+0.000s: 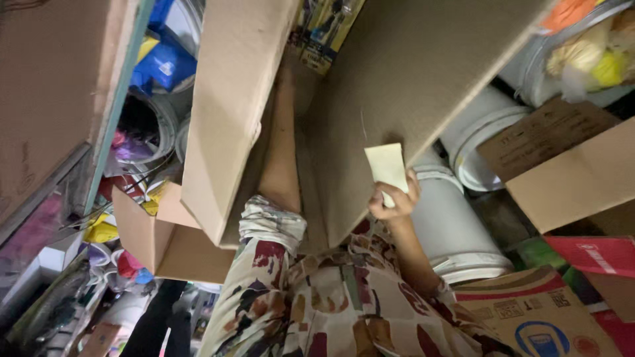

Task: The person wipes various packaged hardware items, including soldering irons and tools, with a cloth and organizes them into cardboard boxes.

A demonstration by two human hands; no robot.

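Right hand (pixel 391 198), just right of the frame's centre, is closed on a small pale-yellow rectangular card (pixel 387 166), pinching its lower edge so the card stands up against the big flap above it. Left hand cannot be seen: its bare forearm (pixel 283 145) runs up the middle of the frame and disappears into a large open brown cardboard box (pixel 403 73), so whether that hand is open or grasping cannot be told. Both arms come out of rolled sleeves of a cream garment with dark red, green and brown patches (pixel 331 297), filling the lower centre. One long box flap (pixel 228 112) hangs to the left of the forearm, and the broad flap on the right sits just behind the card. Right of the right hand lie white plastic buckets (pixel 450 225), one behind another. Farther right are a plain brown carton (pixel 569 178) and, at the lower right, a printed carton with red and blue marks (pixel 529 317). Left of centre sits a smaller open brown box (pixel 159 244), with blue packets (pixel 165 63) in the upper left and mixed colourful clutter in the lower left.
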